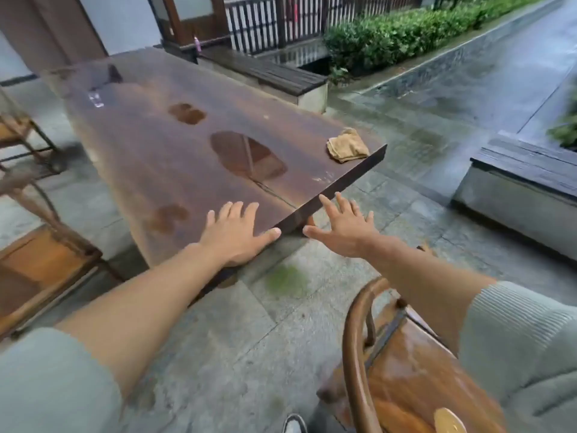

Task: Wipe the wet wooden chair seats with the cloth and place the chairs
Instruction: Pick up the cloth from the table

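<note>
1. A long dark wooden table [150, 157] runs away from the near corner, its top blotched with puddles of water
2. The left hand [237, 235] hovers flat over the near corner of the table, fingers [232, 210] spread wide and holding nothing; whether it touches the wood I cannot tell
3. The right hand [343, 232] reaches out just past the table's near edge, above the paving, its fingers [345, 204] also splayed and empty
4. A crumpled tan cloth [347, 145] lies on the table at its right-hand corner, well apart from both hands
5. A wooden chair [415, 379] with a curved back rail stands near right, under the right forearm, its seat shining wet
6. Another wooden chair [43, 270] sits at the near left beside the table, and a third [18, 132] stands farther back on the left
7. A small clear glass [96, 99] stands towards the far end of the table
8. The stone paving [249, 339] all round is wet
</note>
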`<state>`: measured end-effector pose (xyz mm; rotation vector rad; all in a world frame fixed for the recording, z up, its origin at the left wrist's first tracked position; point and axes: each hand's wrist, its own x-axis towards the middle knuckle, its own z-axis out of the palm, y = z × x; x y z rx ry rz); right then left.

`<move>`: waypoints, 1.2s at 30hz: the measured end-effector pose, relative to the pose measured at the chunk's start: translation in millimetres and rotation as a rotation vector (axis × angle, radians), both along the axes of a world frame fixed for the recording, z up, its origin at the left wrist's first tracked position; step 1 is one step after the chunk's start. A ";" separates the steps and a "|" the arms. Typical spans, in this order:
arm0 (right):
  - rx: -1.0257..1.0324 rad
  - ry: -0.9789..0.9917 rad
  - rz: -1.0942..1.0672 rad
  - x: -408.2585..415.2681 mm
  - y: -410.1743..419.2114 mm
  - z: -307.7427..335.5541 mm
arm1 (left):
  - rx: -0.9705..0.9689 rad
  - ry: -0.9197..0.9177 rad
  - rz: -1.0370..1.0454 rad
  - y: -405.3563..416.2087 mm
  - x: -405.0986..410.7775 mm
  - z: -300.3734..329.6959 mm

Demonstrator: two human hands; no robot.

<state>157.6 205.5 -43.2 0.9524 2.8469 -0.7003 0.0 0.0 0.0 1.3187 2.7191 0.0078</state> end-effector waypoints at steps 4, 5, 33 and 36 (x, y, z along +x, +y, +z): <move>-0.033 0.002 -0.094 -61.2 59.6 -10.4 | -0.061 -0.026 -0.076 78.5 -69.2 -11.0; -0.044 0.007 -0.125 -77.6 75.9 -14.2 | -0.060 -0.028 -0.101 99.5 -86.6 -15.1; 0.033 -0.200 -0.324 -373.6 551.5 -186.4 | -0.029 -0.193 -0.189 596.8 -330.2 -189.6; 0.031 -0.255 -0.344 -382.7 560.7 -212.2 | -0.018 -0.227 -0.178 619.1 -330.2 -205.9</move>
